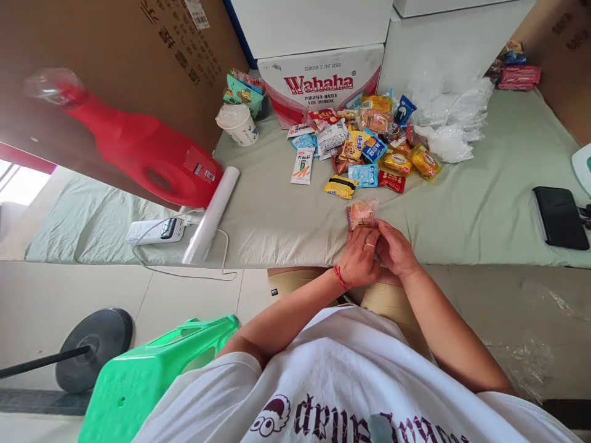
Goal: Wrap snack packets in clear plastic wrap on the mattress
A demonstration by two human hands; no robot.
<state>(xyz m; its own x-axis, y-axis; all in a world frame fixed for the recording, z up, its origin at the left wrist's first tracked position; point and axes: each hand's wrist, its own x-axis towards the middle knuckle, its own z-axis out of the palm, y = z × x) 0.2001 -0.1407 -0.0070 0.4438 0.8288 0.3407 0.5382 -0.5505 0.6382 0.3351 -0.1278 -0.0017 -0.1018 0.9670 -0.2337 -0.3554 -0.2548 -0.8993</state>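
A small wrapped snack packet [361, 214] in clear and reddish-brown film lies at the near edge of the cloth-covered table, with a pale bun-like piece showing through. My left hand [362, 257], with a ring and a red wrist cord, is closed on its near edge. My right hand [396, 249] pinches its lower right corner, fingertips close to the left hand's. The fingers partly hide the packet's near side. Just beyond lies a pile of wrapped snacks, among them a yellow packet [340, 186], a light blue packet [363, 175] and a red packet [391, 181].
Behind the pile stands a Wahaha carton [321, 80]. Clear plastic bags [450, 111] are heaped to its right. Leftward are a paper tub [238, 126], a red jug [152, 154], a plastic film roll [212, 215] and a power bank [156, 231]. A black phone-like object [561, 218] lies far right.
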